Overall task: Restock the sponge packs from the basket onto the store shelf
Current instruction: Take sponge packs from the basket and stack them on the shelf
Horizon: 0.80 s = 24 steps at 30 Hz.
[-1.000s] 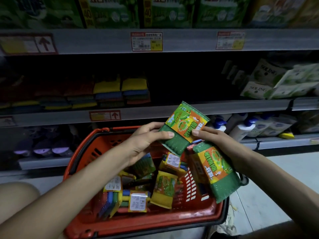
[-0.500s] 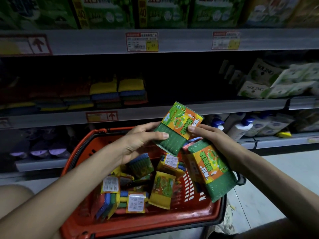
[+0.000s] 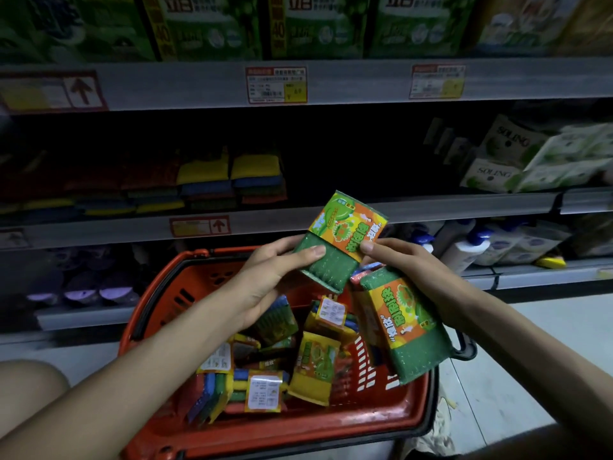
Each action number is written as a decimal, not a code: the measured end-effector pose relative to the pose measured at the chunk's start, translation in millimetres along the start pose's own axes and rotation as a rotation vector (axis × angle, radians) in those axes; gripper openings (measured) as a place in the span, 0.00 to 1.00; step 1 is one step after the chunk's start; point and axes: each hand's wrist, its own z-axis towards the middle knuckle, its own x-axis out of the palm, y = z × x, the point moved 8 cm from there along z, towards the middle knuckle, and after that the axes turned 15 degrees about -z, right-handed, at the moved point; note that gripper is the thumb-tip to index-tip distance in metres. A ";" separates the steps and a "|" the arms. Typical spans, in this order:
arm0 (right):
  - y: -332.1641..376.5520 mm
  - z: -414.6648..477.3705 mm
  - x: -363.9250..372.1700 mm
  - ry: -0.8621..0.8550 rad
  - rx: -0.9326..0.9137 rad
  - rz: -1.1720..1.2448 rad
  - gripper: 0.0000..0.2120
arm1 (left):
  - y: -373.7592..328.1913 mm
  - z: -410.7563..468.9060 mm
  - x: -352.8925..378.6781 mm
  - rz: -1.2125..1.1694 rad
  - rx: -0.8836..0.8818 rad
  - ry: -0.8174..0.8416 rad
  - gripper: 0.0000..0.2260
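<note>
A green sponge pack (image 3: 338, 240) with an orange label is held up above the red basket (image 3: 298, 436). My left hand (image 3: 275, 277) grips its lower left side, thumb across the green scourer. My right hand (image 3: 414, 277) pinches its right edge with thumb and forefinger, and its other fingers hold a second green sponge pack (image 3: 404, 323) that hangs tilted over the basket's right side. Several more sponge packs (image 3: 315, 366) lie loose in the basket. Stacked coloured sponges (image 3: 232, 180) sit on the dark middle shelf (image 3: 431, 207).
White pouches (image 3: 530, 161) fill the middle shelf's right end. Spray bottles (image 3: 464, 250) stand on the lower shelf, purple items (image 3: 83, 293) at its left. Green boxes (image 3: 315, 24) line the top shelf. Price tags (image 3: 275, 84) hang on the shelf edges. Pale floor lies at the right.
The raised pack and both hands have shifted slightly left and down in view; the grips are unchanged.
</note>
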 end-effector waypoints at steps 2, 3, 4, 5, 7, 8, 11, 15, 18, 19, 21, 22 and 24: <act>3.1 -1.7 -9.2 -0.075 -0.036 -0.009 0.29 | -7.0 0.0 -0.2 -0.028 0.056 -0.050 0.27; 3.6 -3.0 -13.9 -0.121 -0.051 -0.025 0.27 | -10.3 0.1 -1.3 -0.041 0.085 -0.087 0.29; 4.2 -4.8 -17.9 -0.165 -0.074 -0.037 0.24 | -13.6 -0.1 -2.7 -0.043 0.114 -0.124 0.31; 6.3 -7.8 -21.0 -0.206 -0.102 -0.037 0.19 | -16.8 -0.5 -4.1 -0.032 0.147 -0.161 0.32; 10.7 -15.8 -24.4 -0.277 -0.157 -0.012 0.11 | -22.0 -2.2 -5.7 -0.013 0.213 -0.224 0.33; 12.8 -19.7 -23.7 -0.294 -0.181 -0.002 0.10 | -23.8 -2.9 -5.8 -0.018 0.240 -0.249 0.32; 21.2 -30.0 -10.3 -0.250 -0.257 0.018 0.13 | -27.4 -3.4 -3.9 -0.022 0.323 -0.298 0.31; 29.0 -32.4 12.1 -0.172 -0.318 0.033 0.21 | -30.4 -4.5 2.2 0.038 0.386 -0.306 0.22; 30.5 -26.9 18.8 -0.163 -0.332 0.046 0.28 | -33.2 -3.7 6.8 0.044 0.410 -0.289 0.19; 31.5 -24.1 19.2 -0.166 -0.343 0.038 0.31 | -35.7 -2.3 7.0 0.053 0.424 -0.293 0.18; 34.7 -17.6 18.7 -0.187 -0.366 0.039 0.31 | -42.3 1.6 8.2 0.081 0.448 -0.297 0.16; 36.7 -13.9 18.3 -0.196 -0.376 0.035 0.30 | -45.6 4.3 8.2 0.084 0.462 -0.303 0.15; 40.8 -6.0 18.5 -0.204 -0.391 0.012 0.30 | -51.0 9.6 6.6 0.062 0.492 -0.335 0.13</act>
